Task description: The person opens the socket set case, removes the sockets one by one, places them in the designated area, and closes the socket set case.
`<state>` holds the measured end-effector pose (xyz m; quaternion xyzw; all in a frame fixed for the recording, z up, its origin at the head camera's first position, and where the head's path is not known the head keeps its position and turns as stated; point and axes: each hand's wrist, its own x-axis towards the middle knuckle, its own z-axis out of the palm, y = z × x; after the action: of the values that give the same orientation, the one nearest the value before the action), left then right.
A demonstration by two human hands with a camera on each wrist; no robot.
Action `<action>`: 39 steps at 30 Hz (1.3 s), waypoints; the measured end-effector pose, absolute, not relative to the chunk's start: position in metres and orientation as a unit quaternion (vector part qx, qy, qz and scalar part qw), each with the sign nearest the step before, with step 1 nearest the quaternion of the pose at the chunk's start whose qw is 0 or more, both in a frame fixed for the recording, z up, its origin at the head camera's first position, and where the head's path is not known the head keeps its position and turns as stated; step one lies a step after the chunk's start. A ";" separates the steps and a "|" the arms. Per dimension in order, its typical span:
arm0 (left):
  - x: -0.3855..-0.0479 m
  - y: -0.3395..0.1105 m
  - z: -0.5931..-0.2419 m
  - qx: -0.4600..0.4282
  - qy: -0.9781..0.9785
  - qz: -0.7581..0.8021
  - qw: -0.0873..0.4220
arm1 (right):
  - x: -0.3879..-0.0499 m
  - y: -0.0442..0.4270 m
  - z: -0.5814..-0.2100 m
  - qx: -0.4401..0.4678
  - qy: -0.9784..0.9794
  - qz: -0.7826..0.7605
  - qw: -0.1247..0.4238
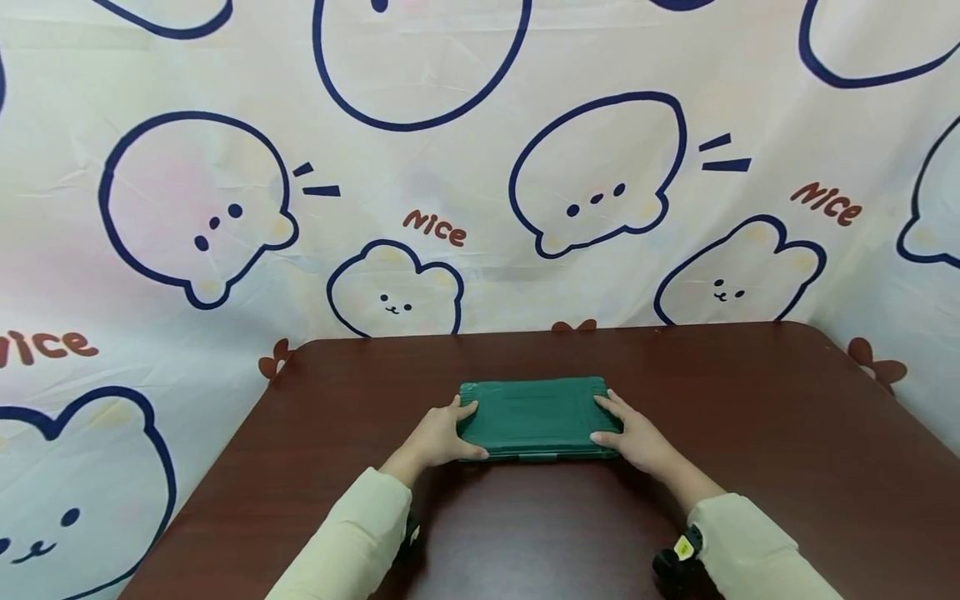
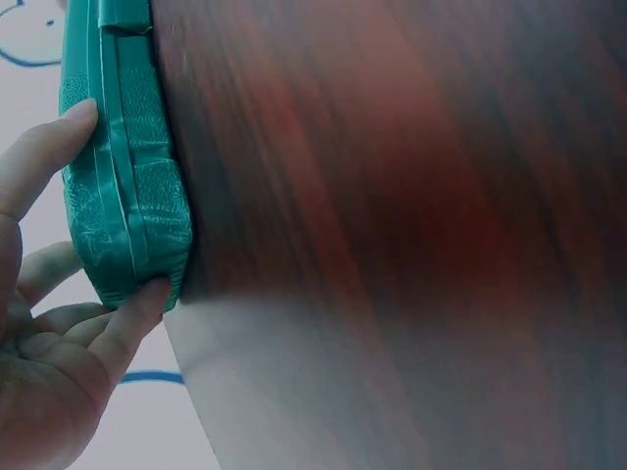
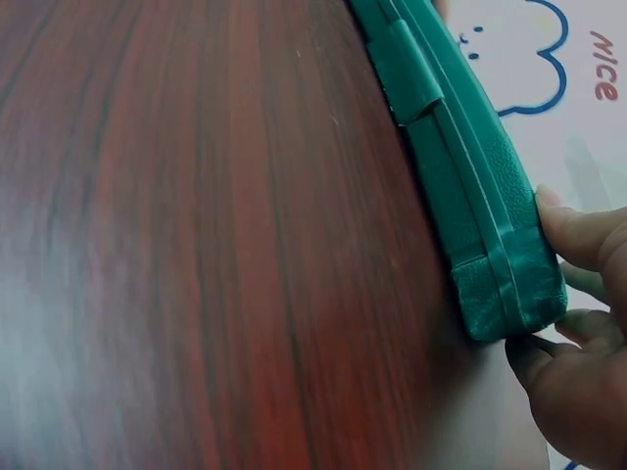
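A closed green case [image 1: 540,415] with a textured, leathery surface lies flat on the brown table, its front clasp [image 1: 538,457] facing me. My left hand [image 1: 442,432] grips its left end. In the left wrist view the thumb [image 2: 80,116] presses near the top front edge while other fingers sit against the end and low at the corner. Around the right end, my right hand [image 1: 633,433] holds on in the same way. The right wrist view has the thumb [image 3: 558,211] on the upper edge and a fingertip by the lower corner. The case's far side is hidden in both wrist views.
The dark wood-grain table [image 1: 337,400] stretches out on both sides of the case. Behind it hangs a pale cloth [image 1: 487,183] printed with cartoon bears. A black wrist device [image 1: 678,558] with a yellow label sits at my right sleeve.
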<state>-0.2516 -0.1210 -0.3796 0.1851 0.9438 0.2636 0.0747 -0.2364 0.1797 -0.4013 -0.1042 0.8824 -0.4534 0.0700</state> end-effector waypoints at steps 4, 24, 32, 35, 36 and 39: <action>-0.248 -0.115 -0.378 0.196 0.942 0.264 0.073 | -0.235 0.188 -0.399 -0.106 0.882 -0.453 0.071; -0.244 -0.091 -0.379 0.237 0.941 0.226 0.077 | -0.225 0.221 -0.396 -0.107 0.881 -0.455 0.077; -0.240 -0.087 -0.382 0.251 0.950 0.167 0.085 | -0.217 0.219 -0.397 -0.105 0.901 -0.419 0.043; -0.240 -0.090 -0.381 0.274 0.948 0.146 0.071 | -0.212 0.217 -0.395 -0.104 0.918 -0.384 0.006; -0.241 -0.091 -0.381 0.284 0.946 0.139 0.066 | -0.210 0.216 -0.394 -0.104 0.921 -0.375 -0.005; -0.243 -0.093 -0.380 0.310 0.941 0.122 0.054 | -0.206 0.215 -0.393 -0.100 0.927 -0.361 -0.028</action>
<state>-0.2432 -0.0928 -0.3799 0.3101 0.9412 0.1222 0.0543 -0.2063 0.2147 -0.3928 -0.0999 0.9269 -0.3607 -0.0280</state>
